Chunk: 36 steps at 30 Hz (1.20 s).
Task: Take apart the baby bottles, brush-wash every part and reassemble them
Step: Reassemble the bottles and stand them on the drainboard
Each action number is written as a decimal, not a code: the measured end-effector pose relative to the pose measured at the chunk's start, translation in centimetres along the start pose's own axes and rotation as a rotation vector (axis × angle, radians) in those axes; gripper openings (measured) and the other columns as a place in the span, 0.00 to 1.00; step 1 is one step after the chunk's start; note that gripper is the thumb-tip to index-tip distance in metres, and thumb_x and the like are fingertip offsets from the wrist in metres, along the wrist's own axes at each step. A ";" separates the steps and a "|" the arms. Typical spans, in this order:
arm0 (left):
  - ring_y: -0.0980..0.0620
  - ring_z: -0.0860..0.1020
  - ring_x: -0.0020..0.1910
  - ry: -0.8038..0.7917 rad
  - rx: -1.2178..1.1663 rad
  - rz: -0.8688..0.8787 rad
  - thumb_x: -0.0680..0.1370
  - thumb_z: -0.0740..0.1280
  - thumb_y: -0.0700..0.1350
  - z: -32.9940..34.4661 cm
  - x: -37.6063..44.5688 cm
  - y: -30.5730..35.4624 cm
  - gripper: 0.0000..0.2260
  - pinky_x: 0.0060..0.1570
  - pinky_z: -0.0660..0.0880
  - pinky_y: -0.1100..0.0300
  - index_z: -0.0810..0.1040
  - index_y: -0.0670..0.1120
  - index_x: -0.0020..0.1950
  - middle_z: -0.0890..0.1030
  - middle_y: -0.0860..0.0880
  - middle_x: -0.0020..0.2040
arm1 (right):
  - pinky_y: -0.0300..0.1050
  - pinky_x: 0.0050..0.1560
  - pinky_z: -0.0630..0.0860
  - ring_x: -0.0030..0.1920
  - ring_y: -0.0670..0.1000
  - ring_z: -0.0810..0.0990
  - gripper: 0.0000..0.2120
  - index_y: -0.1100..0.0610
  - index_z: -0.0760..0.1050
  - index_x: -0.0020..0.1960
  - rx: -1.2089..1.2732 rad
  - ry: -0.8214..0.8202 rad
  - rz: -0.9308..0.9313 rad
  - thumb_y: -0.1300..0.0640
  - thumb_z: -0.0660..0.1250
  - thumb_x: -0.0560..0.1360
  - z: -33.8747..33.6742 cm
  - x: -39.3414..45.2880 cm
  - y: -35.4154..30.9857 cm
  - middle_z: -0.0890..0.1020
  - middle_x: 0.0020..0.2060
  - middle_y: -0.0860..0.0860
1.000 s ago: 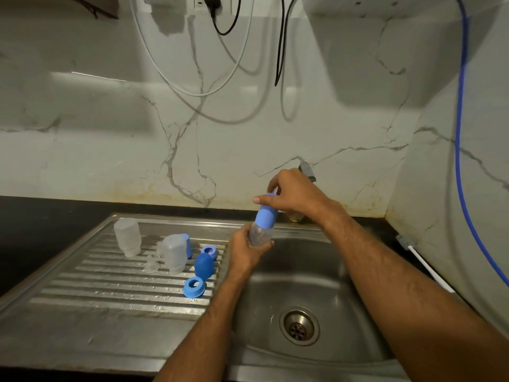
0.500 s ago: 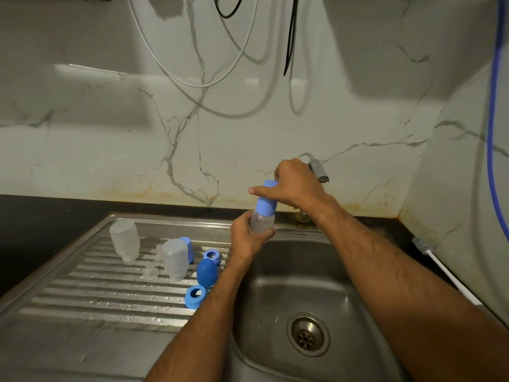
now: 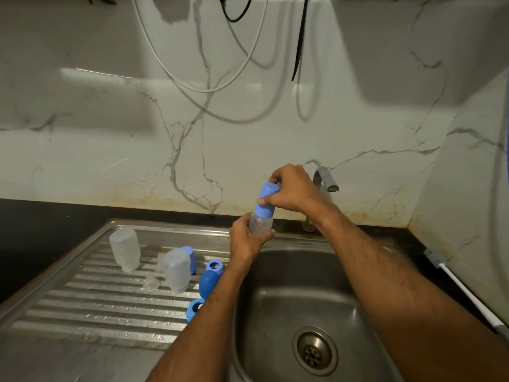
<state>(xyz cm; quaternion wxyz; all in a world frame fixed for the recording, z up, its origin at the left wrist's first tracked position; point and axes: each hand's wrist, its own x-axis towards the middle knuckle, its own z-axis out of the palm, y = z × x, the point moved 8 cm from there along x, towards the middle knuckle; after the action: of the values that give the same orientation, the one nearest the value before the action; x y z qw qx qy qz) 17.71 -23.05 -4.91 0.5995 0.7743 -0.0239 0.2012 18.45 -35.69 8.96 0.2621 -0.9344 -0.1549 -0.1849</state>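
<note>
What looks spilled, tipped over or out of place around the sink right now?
Nothing stands out. The two clear bottle bodies stand mouth-down on the drainboard, as for drying, with blue caps and rings beside them. The bottle brush lies on the counter, right of the basin.

- We see the bottle (image 3: 259, 226) held over the back left rim of the sink (image 3: 296, 274), left hand (image 3: 246, 238) below, right hand (image 3: 292, 189) above.
- Left, on the drainboard (image 3: 91, 304), stand two upturned bottles (image 3: 125, 249).
- A brush (image 3: 465, 292) lies on the counter, right of the sink.
</note>
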 end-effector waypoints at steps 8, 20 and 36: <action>0.53 0.82 0.46 0.033 -0.082 -0.022 0.69 0.80 0.43 -1.0 2.9 0.1 0.19 0.46 0.80 0.59 0.79 0.46 0.57 0.83 0.49 0.48 | 0.37 0.36 0.72 0.38 0.46 0.81 0.23 0.57 0.79 0.47 0.186 -0.001 0.152 0.40 0.81 0.66 3.2 0.0 1.8 0.82 0.37 0.50; 0.51 0.82 0.47 0.025 0.066 -0.030 0.67 0.81 0.43 -1.5 8.1 -1.2 0.23 0.44 0.79 0.60 0.79 0.47 0.58 0.84 0.50 0.49 | 0.50 0.50 0.85 0.43 0.51 0.87 0.23 0.60 0.81 0.60 0.388 0.004 0.297 0.59 0.82 0.67 9.5 2.6 4.4 0.87 0.45 0.53; 0.46 0.83 0.49 0.082 0.285 -0.221 0.69 0.79 0.39 -1.4 13.9 -6.8 0.16 0.53 0.82 0.49 0.82 0.43 0.55 0.85 0.44 0.50 | 0.43 0.51 0.78 0.48 0.51 0.83 0.19 0.62 0.81 0.59 0.405 0.050 0.383 0.58 0.80 0.71 15.9 6.0 7.1 0.86 0.51 0.55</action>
<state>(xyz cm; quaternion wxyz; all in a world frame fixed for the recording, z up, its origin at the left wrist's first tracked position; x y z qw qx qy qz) 32.00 -16.98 -6.11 0.5028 0.8403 0.1146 0.1671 30.74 -31.62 -4.19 0.4775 -0.8704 -0.0030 -0.1202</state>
